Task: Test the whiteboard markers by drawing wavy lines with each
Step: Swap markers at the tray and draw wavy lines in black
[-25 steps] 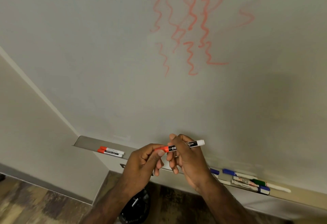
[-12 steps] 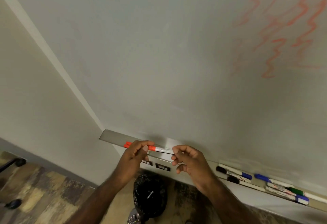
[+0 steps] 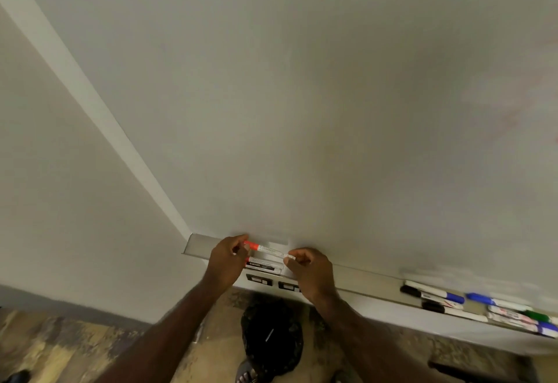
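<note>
Over the tray [image 3: 196,246], both hands' fingers [image 3: 238,251] pinch the red marker's [image 3: 267,249] ends.

A plain off-white painted wall [image 3: 51,171] stood to my left, meeting a mottled brown and tan patterned floor [image 3: 60,349] along a grey baseboard [image 3: 75,307]. A crumpled black bag [image 3: 271,340] sat on that floor below me. The light was dim and even.
</note>
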`<state>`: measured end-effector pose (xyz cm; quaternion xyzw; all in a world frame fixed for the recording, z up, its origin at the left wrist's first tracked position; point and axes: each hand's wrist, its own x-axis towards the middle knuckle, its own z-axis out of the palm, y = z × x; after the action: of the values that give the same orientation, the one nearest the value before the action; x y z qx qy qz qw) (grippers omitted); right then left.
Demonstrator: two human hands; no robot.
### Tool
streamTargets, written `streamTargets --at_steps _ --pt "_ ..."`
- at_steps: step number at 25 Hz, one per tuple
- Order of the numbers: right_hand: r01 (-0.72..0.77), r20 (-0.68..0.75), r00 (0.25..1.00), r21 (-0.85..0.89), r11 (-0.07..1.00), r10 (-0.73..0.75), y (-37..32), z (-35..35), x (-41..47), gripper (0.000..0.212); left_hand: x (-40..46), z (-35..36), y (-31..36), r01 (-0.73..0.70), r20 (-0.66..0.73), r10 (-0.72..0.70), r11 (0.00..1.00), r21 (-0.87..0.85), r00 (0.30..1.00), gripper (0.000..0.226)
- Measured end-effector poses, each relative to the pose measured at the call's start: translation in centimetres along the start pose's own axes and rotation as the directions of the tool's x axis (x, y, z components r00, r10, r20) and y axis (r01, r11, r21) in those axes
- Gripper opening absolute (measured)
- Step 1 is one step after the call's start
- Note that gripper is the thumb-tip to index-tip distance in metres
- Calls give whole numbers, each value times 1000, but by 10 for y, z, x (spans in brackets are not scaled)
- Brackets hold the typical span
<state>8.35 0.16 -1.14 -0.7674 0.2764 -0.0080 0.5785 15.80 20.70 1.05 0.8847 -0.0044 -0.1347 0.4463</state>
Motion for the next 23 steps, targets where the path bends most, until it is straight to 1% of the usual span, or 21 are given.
streamTargets --at_steps 3,4,5,6,8,12,14,20,23 --pt "-84 -48 995 -24 996 83 9 24 12 14 9 -1 -4 -5 62 2 999 40 998 27" --pt "-86 -61 995 -44 995 83 12 30 14 14 11 -1 -7 3 76 -5 1000 30 997 23" --pt "-76 -78 995 -92 993 69 13 34 15 14 11 -2 -8 12 88 -13 1000 7 996 16" --pt "-63 -88 995 -142 988 51 15 39 16 14 12 -3 -11 8 92 -7 1000 -8 996 15" --pt "-42 -116 993 -238 970 14 15 46 15 14 17 -2 -21 6 103 -5 1000 -13 995 17" --pt "-52 -131 991 -315 948 11 18 53 12 12 28 0 -37 59 132 -60 998 15 989 16" --pt "-68 -133 991 -326 943 26 18 54 13 14 31 1 -38 86 146 -86 996 4 986 16" --pt "-100 -129 990 -347 932 58 17 48 13 18 29 7 -26 165 151 -148 980 -109 977 19" --pt "-128 -143 986 -324 937 85 23 33 13 22 26 17 -24 196 185 -169 971 -139 968 10"
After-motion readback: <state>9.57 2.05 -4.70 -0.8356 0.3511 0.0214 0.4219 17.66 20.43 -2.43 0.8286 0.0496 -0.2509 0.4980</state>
